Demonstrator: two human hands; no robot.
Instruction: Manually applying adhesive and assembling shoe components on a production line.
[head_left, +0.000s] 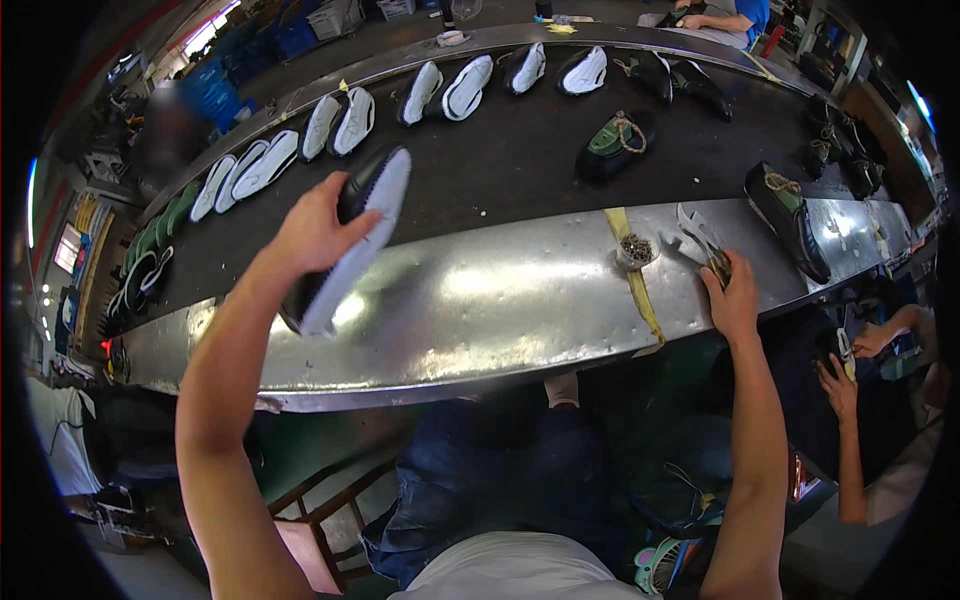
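Observation:
My left hand grips a black shoe around its side, thumb across the white underside. The shoe is tilted on edge above the metal ledge, its white bottom turned to the right. On the right, my right hand is closed on the handle of metal pliers, whose jaws point away from me over the ledge. Just left of the pliers sits a small cup full of small metal bits like tacks. A strip of yellow tape runs under the cup.
Several shoes with white undersides line the far side of the dark conveyor belt. A green-and-black shoe rests on the belt; another lies on the ledge at right. A co-worker's hands hold a tool at far right.

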